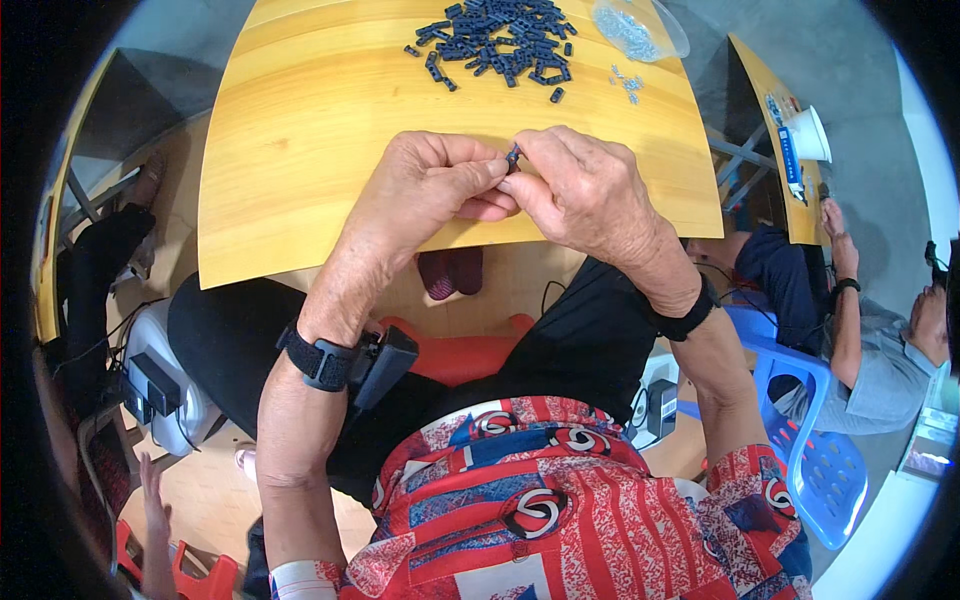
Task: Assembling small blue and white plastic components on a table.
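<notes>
Starting at the left, we see another person's hand (153, 492) low down by the rim, well apart from our work. Our left hand (430, 182) comes over the near edge of the yellow table (290, 160), its thumb and forefinger pinched together at the tip and its other fingers curled beneath. Beyond it, toward the far side of the table, lies a loose pile of dark parts (487, 47), with a few strays near its lower edge. Between our two hands sits the small dark piece (513, 157), held up off the table near its front edge. Our right hand (585, 185) grips that same piece from the other side with thumb and forefinger. The fingers cover most of it, so we cannot tell whether a metal bit is in there too.

Further right, some loose silver bits (630, 85) lie just below a clear tub (673, 32) holding many more. At the far right, a co-worker's hand (832, 217) is beside another table (806, 218).

We judge the step in hand to be close two-handed fingertip work on a single piece. The next move seems to call for a steady left pinch and small, careful pressure or turning from the right fingers.
</notes>
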Tool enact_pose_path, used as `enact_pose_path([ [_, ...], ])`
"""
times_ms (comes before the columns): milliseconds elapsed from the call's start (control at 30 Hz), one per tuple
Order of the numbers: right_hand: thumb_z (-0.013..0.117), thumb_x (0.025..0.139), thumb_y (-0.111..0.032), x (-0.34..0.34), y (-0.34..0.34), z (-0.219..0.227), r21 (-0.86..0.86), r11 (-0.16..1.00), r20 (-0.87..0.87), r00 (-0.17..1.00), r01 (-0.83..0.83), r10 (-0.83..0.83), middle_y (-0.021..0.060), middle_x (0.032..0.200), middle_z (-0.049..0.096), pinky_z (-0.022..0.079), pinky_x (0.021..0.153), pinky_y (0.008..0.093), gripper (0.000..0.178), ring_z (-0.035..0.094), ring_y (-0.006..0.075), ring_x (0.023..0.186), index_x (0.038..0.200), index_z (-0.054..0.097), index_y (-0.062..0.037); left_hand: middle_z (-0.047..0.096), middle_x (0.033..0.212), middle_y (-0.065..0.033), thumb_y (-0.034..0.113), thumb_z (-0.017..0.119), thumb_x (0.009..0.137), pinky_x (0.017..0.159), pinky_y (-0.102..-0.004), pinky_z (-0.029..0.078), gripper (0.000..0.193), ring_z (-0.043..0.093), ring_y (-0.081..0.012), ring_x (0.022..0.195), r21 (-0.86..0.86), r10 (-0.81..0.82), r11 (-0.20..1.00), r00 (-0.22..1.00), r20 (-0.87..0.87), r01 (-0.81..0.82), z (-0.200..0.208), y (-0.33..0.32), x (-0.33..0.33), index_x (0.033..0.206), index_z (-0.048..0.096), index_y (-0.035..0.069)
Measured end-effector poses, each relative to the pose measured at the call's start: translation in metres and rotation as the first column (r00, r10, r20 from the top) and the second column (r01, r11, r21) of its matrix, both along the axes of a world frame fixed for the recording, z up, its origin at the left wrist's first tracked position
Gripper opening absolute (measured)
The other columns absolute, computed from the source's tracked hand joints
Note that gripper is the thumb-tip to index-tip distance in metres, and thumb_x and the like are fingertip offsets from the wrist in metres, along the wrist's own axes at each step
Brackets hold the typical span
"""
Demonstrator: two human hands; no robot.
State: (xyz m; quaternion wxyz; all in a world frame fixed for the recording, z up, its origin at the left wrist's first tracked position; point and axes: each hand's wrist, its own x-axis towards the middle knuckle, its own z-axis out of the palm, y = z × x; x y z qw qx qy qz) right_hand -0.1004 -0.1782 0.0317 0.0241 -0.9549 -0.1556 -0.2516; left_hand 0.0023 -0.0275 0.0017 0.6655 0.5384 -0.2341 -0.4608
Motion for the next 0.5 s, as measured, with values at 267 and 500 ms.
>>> enact_pose_path([
  [267, 0.066, 0.073, -0.016, 0.0001, 0.0016, -0.0014, 0.049, 0.998, -0.015, 0.999, 0.032, -0.031, 0.007, 0.064, 0.049, 0.048, 0.051, 0.0321, 0.021, 0.057, 0.0223, 0.06, 0.073, 0.049, -0.0045, 0.068, 0.081, -0.0092, 0.013, 0.06, 0.088, 0.063, -0.0225, 0.056, 0.017, 0.066, -0.0126, 0.07, -0.071, 0.038, 0.997, 0.999, -0.001, -0.038, -0.004, -0.0001, -0.0028, 0.093, 0.067, -0.002],
  [500, 0.069, 0.072, -0.02, 0.0004, 0.0009, 0.002, 0.095, 0.994, -0.028, 0.999, 0.044, -0.042, 0.0089, 0.065, 0.052, 0.049, 0.051, 0.0337, 0.025, 0.059, 0.0252, 0.06, 0.074, 0.05, -0.0041, 0.067, 0.079, -0.0091, 0.01, 0.059, 0.087, 0.065, -0.0245, 0.056, 0.014, 0.065, -0.0138, 0.069, -0.074, 0.084, 0.994, 0.996, -0.006, -0.084, -0.0052, -0.002, -0.004, 0.089, 0.067, -0.002],
])
